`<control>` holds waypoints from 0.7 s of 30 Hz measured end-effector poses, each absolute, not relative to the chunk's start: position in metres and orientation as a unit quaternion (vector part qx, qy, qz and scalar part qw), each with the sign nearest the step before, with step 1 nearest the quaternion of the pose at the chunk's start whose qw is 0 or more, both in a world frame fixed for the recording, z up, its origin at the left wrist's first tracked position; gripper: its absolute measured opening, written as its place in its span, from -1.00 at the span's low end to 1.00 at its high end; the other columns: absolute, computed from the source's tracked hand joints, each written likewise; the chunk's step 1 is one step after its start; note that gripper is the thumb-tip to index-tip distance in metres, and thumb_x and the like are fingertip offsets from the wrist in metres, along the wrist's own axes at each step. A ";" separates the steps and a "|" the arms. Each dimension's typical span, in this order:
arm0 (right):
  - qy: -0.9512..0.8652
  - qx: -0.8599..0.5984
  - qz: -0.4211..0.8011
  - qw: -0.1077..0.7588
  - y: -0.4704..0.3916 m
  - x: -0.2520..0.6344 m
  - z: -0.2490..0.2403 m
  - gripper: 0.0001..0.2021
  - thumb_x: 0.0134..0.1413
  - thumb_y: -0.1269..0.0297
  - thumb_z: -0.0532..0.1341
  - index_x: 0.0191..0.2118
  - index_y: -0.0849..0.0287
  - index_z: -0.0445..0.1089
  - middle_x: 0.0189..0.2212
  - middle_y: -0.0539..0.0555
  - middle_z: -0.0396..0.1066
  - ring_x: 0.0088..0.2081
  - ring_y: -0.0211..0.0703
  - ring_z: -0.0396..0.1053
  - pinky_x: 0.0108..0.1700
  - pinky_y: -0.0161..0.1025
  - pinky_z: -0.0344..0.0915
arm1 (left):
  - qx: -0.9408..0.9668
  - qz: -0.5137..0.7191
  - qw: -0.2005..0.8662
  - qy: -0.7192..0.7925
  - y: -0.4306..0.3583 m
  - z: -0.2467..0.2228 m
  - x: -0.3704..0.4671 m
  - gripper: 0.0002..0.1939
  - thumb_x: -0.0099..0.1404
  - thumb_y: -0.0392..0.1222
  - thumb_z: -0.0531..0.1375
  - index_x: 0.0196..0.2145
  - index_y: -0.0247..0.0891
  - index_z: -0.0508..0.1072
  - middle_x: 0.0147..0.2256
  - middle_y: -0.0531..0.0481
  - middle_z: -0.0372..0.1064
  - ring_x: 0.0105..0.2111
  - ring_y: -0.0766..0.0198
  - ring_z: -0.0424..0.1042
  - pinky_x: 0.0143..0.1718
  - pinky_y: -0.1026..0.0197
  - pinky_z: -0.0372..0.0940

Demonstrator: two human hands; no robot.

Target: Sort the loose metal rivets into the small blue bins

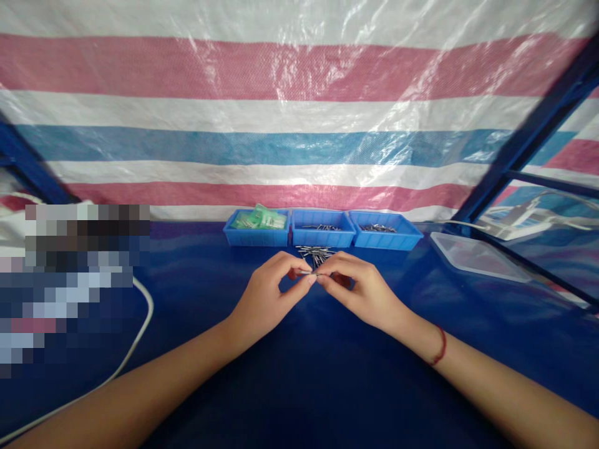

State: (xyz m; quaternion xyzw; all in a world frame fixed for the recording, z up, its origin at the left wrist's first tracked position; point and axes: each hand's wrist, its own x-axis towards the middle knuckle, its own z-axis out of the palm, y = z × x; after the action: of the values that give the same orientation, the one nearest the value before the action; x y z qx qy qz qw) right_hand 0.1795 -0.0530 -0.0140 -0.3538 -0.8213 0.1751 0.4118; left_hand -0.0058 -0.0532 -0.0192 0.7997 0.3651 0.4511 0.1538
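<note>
My left hand [274, 288] and my right hand [360, 284] meet at the fingertips above the blue table. Both are closed in a pinch on a small thin metal pin [306, 272], whose exact kind is too small to make out. Just behind the fingers lies a loose pile of slim metal pins [314, 252], partly hidden by my hands. Past it stand three blue bins in a row: the left bin [256, 237] with green-and-clear packets [262, 218], the middle bin [322, 238] and the right bin [388, 240] with small metal parts.
A clear plastic lid [472, 257] lies at the right. A white cable [146, 312] curves along the left side, near a blurred-out area. Blue metal posts [538, 125] frame the table, and a striped plastic sheet [290, 68] hangs behind it.
</note>
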 end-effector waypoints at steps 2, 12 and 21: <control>-0.825 -0.350 0.183 0.405 -0.053 0.179 -0.015 -0.90 0.11 0.38 0.16 -0.33 0.19 0.44 -0.43 0.05 0.37 -0.43 -0.29 0.27 -0.42 -0.33 0.21 | 0.801 0.451 0.147 0.366 -0.054 -0.019 -0.005 -0.96 0.23 -0.25 0.16 -0.37 -0.26 0.37 -0.42 0.06 0.34 -0.40 0.36 0.35 -0.34 0.30 0.25; -0.796 -0.363 0.246 0.417 -0.053 0.176 -0.018 -0.84 0.13 0.29 0.14 -0.36 0.19 0.45 -0.42 0.05 0.42 -0.41 -0.26 0.32 -0.36 -0.29 0.23 | 0.798 0.426 0.155 0.397 -0.054 -0.019 -0.006 -0.90 0.22 -0.18 0.18 -0.34 -0.26 0.36 -0.41 0.06 0.34 -0.39 0.34 0.35 -0.34 0.29 0.24; -0.508 -0.560 0.266 0.598 -0.004 0.234 -0.016 -0.81 -0.06 0.18 0.18 -0.44 0.23 0.39 -0.65 -0.07 0.19 -0.66 -0.36 0.08 -0.63 -0.35 0.03 | 0.808 0.314 0.098 0.489 -0.040 -0.023 -0.018 -0.84 0.27 -0.20 0.08 -0.26 -0.23 0.44 -0.32 0.02 0.38 -0.33 0.26 0.38 -0.24 0.20 0.25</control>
State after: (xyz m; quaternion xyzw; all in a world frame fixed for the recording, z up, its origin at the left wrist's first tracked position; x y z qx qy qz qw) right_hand 0.2340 -0.0043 -0.0157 -0.5595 -0.5083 0.2664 0.5980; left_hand -0.0181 -0.0397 -0.0231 0.8078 0.4893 0.3135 0.0983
